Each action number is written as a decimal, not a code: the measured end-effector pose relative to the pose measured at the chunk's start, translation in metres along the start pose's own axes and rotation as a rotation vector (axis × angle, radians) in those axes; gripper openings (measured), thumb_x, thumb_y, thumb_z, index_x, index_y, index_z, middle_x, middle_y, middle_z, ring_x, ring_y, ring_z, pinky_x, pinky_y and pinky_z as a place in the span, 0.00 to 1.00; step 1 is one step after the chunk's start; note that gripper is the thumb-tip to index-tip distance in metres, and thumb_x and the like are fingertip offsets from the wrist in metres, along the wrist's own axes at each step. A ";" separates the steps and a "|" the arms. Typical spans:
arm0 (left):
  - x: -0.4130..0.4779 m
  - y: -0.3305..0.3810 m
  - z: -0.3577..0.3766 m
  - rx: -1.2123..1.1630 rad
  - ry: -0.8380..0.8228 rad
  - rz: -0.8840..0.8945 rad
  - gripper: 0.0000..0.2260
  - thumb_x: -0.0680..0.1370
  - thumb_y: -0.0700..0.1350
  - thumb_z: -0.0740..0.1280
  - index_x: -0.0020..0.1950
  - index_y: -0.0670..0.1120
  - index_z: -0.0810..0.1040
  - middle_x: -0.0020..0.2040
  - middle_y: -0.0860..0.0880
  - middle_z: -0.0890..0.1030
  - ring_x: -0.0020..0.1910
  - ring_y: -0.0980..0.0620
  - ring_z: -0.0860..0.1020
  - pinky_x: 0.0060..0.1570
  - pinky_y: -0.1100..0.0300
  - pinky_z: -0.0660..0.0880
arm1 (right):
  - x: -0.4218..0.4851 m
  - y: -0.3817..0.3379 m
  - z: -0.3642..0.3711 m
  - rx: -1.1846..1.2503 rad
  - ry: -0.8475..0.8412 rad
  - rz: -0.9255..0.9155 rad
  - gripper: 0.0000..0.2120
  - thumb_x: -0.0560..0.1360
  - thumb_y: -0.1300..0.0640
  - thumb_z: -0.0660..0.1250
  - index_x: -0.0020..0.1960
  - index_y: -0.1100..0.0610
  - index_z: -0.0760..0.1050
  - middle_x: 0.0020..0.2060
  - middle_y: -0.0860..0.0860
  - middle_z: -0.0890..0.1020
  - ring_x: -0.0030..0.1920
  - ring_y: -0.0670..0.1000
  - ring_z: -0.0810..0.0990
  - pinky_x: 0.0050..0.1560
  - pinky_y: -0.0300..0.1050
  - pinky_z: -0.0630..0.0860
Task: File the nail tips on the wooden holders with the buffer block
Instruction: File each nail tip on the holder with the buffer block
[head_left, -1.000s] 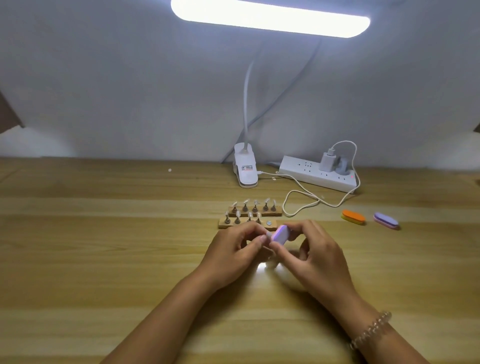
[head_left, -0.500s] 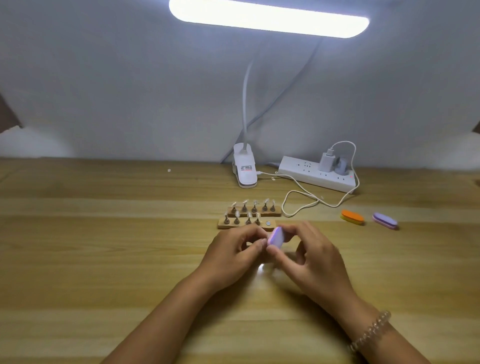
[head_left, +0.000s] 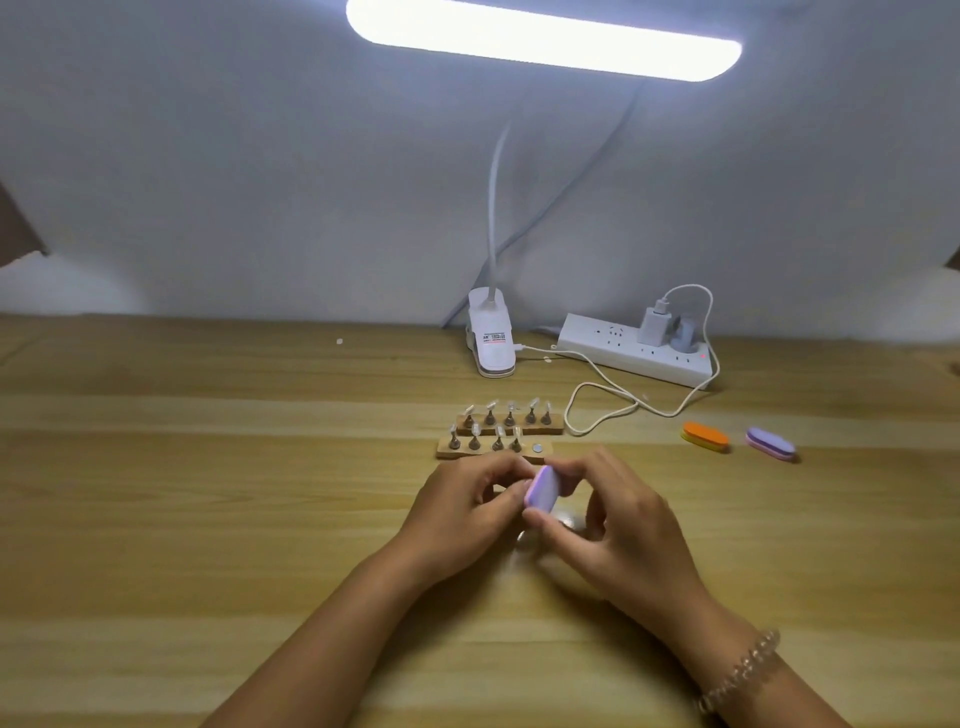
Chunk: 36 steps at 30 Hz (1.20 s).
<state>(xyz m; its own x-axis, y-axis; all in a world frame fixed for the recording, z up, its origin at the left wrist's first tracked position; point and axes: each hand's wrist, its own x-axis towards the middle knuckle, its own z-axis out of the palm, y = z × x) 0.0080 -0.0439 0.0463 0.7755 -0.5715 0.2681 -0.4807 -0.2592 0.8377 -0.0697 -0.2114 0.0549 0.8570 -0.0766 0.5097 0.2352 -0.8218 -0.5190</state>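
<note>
Since half a second earlier, the lilac buffer block (head_left: 541, 488) had dropped slightly and shifted toward the left hand (head_left: 467, 514), with its face tipped steeper. Both hands had otherwise kept their place just in front of the holders.

Right hand (head_left: 618, 525): thumb below and fingers above pinched the block by its two ends, lilac face turned leftward. The block was held off the counter (head_left: 208, 519), between the hands.

Left hand: fingers curled in, fingertips at the block's edge. Whatever they pinched was hidden, so its grip could not be told. Judged to be one nail tip on its stand, since the near wooden holder (head_left: 452, 451) showed four nail tips (head_left: 475, 429) and a bare metal disc (head_left: 537, 447) at its right end. The far wooden holder (head_left: 556, 427) carried five.

Handling, judged:
- Block is light, foam-cored and slightly yielding, with gritty faces unlikely to slip. Take it at the ends and leave a long face free.
- Nail tips are thin, stiff plastic that could flex or pop off. Hold by the stand's base and stroke lightly.

Also present: orange buffer (head_left: 705, 435) and purple buffer (head_left: 770, 443) to the right, well apart from the hands; power strip (head_left: 623, 353) and clip lamp base (head_left: 492, 343) at the back.
</note>
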 end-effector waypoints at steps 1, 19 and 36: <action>0.000 0.001 0.000 -0.014 0.010 -0.006 0.07 0.77 0.47 0.65 0.49 0.50 0.83 0.43 0.55 0.84 0.42 0.51 0.81 0.42 0.54 0.75 | 0.001 0.001 0.000 0.026 0.020 0.032 0.16 0.69 0.39 0.70 0.51 0.46 0.76 0.42 0.40 0.76 0.32 0.41 0.71 0.33 0.44 0.73; 0.000 -0.002 0.000 -0.061 0.049 -0.020 0.05 0.80 0.44 0.68 0.47 0.55 0.79 0.47 0.56 0.84 0.26 0.61 0.74 0.30 0.68 0.68 | 0.003 0.008 -0.003 0.172 0.106 0.133 0.11 0.73 0.42 0.69 0.50 0.46 0.76 0.43 0.42 0.78 0.30 0.50 0.74 0.34 0.41 0.71; 0.000 -0.005 0.000 -0.025 0.041 0.013 0.03 0.77 0.46 0.71 0.45 0.54 0.81 0.41 0.59 0.83 0.26 0.60 0.72 0.30 0.65 0.67 | 0.005 0.009 0.000 0.107 0.063 0.164 0.12 0.70 0.40 0.69 0.45 0.48 0.76 0.43 0.42 0.77 0.32 0.47 0.74 0.37 0.43 0.73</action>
<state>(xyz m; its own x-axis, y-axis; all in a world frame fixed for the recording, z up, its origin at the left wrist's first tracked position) 0.0103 -0.0428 0.0416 0.7855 -0.5425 0.2978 -0.4809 -0.2320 0.8455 -0.0629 -0.2186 0.0531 0.8582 -0.2425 0.4523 0.1447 -0.7312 -0.6666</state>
